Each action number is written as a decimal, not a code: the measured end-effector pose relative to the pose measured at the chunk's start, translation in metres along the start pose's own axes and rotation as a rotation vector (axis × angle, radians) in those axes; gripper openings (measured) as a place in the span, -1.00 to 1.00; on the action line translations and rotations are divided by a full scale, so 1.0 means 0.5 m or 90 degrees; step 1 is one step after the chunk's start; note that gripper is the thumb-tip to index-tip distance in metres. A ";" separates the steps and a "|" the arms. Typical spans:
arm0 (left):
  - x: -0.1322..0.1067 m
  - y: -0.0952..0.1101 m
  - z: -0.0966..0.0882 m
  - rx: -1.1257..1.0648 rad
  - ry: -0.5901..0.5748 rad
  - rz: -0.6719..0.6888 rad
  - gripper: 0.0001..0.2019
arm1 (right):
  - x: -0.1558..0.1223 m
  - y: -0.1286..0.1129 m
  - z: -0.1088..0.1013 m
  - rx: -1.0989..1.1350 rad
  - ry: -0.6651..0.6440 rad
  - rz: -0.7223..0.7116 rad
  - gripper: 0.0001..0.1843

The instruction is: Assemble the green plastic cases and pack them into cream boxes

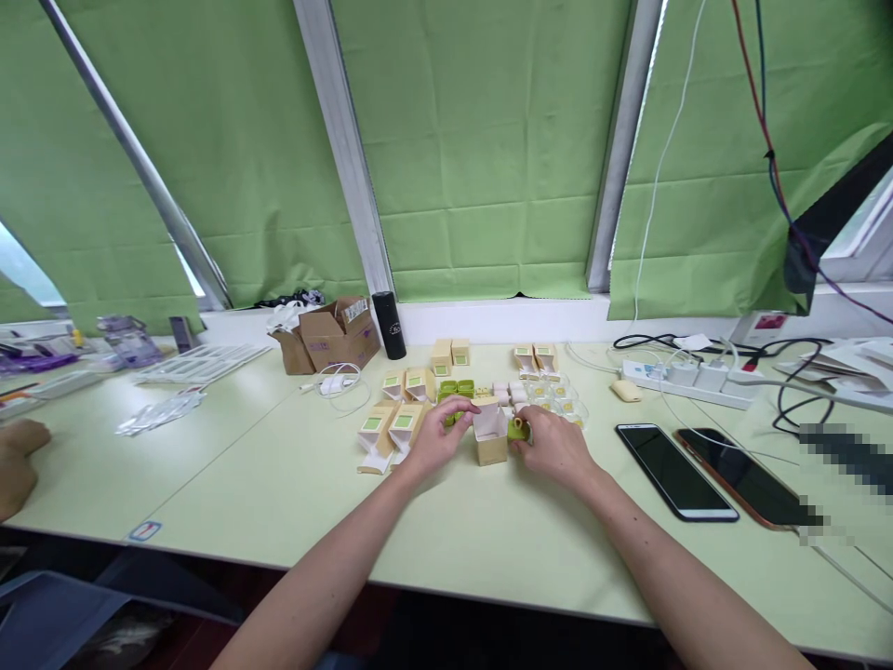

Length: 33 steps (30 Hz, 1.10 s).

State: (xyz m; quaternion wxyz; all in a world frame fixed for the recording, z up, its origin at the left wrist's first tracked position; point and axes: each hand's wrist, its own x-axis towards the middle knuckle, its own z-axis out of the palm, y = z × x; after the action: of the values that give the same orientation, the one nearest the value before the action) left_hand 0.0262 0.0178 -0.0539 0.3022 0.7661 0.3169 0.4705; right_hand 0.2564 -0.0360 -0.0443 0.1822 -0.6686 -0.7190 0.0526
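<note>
A small tan cardboard box (pixel 492 451) stands upright on the table in front of me, its top open and its white inside showing. My left hand (pixel 441 435) grips it at the upper left edge with thumb and fingers. Just right of the box, my right hand (pixel 554 445) pinches a small green piece (pixel 517 429) with a round yellowish part on it. Behind the hands are several green square pieces (pixel 457 386), white-pink pieces (pixel 500 392) and clear cups with yellow (pixel 558 398). Similar boxes with green labels (pixel 405 423) lie left of my left hand, flaps open.
More small boxes stand behind (pixel 441 355). A brown carton (pixel 339 337) and black bottle (pixel 389 326) are at the wall. Two phones (pixel 675 473), a power strip (pixel 687 383) and cables lie right. Another person's hand (pixel 18 465) rests at far left.
</note>
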 end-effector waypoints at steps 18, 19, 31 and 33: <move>0.008 -0.034 -0.008 -0.320 -0.068 -0.158 -0.38 | 0.001 0.001 0.002 -0.003 -0.005 0.000 -0.77; 0.008 -0.035 -0.009 -0.323 -0.070 -0.165 -0.37 | 0.001 0.001 0.002 -0.002 -0.006 -0.001 -0.77; 0.008 -0.034 -0.011 -0.270 -0.074 -0.151 -0.37 | 0.004 0.019 -0.002 0.108 0.196 -0.020 -0.71; 0.007 -0.034 -0.011 -0.254 -0.074 -0.142 -0.38 | 0.001 0.019 -0.006 0.205 0.291 -0.048 -0.65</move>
State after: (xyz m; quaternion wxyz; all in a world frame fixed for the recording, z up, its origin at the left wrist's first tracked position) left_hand 0.0189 0.0321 -0.0628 0.5154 0.6773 0.2827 0.4424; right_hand 0.2665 -0.0352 -0.0448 0.4455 -0.5984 -0.6658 0.0071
